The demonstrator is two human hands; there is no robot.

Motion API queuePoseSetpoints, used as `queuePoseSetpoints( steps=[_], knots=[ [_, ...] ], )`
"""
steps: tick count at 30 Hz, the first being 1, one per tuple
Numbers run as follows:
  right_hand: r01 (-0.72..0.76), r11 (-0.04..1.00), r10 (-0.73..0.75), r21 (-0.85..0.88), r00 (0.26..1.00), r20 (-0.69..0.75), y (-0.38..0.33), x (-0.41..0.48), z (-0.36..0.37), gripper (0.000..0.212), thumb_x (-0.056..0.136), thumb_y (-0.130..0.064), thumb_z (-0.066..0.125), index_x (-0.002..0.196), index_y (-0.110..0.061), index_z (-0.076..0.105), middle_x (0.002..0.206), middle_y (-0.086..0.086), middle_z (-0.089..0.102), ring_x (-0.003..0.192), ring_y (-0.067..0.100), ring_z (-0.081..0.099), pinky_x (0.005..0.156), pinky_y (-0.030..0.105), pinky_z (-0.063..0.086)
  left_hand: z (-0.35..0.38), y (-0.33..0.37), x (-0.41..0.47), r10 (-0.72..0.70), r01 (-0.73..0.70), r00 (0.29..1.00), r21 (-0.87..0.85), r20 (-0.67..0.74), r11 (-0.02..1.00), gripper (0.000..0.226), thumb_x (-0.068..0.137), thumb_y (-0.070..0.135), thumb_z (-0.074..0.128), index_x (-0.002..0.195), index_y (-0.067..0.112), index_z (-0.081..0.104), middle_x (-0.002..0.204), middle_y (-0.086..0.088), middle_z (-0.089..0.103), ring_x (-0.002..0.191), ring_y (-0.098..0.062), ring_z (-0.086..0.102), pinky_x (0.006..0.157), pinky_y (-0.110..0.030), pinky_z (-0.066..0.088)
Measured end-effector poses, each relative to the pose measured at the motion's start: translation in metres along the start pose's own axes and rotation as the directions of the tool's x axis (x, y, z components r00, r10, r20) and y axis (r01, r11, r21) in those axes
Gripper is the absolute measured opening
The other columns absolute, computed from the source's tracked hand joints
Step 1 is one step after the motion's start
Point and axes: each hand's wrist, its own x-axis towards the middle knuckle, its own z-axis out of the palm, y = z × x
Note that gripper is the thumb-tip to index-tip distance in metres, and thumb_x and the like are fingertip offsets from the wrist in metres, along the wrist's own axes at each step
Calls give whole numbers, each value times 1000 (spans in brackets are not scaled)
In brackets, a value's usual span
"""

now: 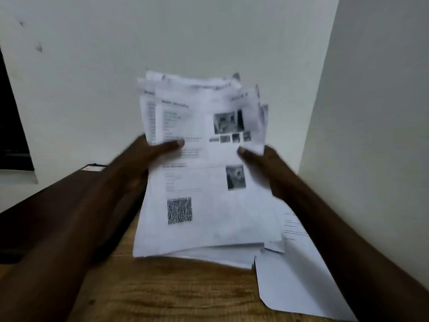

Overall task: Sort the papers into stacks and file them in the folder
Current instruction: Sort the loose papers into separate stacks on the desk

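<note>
A loose bundle of printed papers (204,182) is held up above the wooden table, its top sheet showing small photos and a square code. My left hand (148,156) grips the bundle's left edge, thumb across the front sheet. My right hand (262,163) grips the right edge, thumb on the front. The sheets are uneven, with corners fanned out at the top. More white paper (294,282) lies flat on the table at the lower right, partly under my right forearm. The view is blurred.
The wooden table (174,293) runs toward a white wall corner behind the papers. A dark flat object with a small label (92,168) lies at the table's back left, mostly hidden by my left forearm. A dark opening is at the far left.
</note>
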Motion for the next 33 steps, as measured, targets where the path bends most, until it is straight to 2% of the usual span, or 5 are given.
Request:
queuePoseSetpoints(
  steps=[3,9,17,21,33],
  knots=[
    [214,977,-214,2,975,-52,-47,3,2,11,97,-16,55,89,-15,62,55,-14,65,50,-5,59,48,9,41,7,45,10,188,-188,981,-9,-45,982,40,82,8,68,121,9,64,118,-9,72,107,-27,70,88,-39,58],
    [233,971,-236,53,971,49,-47,2,5,30,86,-16,70,115,-14,65,111,3,73,103,20,69,85,31,54,0,49,6,285,-284,957,18,-59,959,46,84,11,70,129,9,61,122,-6,70,110,-23,68,85,-31,57],
    [144,990,-143,-7,989,41,1,0,17,24,85,-22,72,106,-12,68,104,7,73,96,21,69,93,41,53,-12,6,-4,173,-172,983,26,-54,985,43,77,7,71,119,4,65,110,-7,75,100,-23,72,76,-28,58],
    [200,979,-202,-49,978,-43,5,1,31,13,92,-21,65,89,-9,65,80,2,67,76,14,62,76,31,48,-18,-3,-4,144,-142,989,39,-44,989,54,72,7,82,123,2,64,116,-13,72,106,-30,70,81,-32,58],
    [443,896,-429,33,883,-192,-50,-1,42,15,96,-16,59,110,-15,62,105,2,71,98,16,69,82,29,56,-7,39,-18,456,-430,881,191,-123,883,23,82,8,72,101,19,65,93,12,76,89,-9,72,76,-23,56]
  ],
)
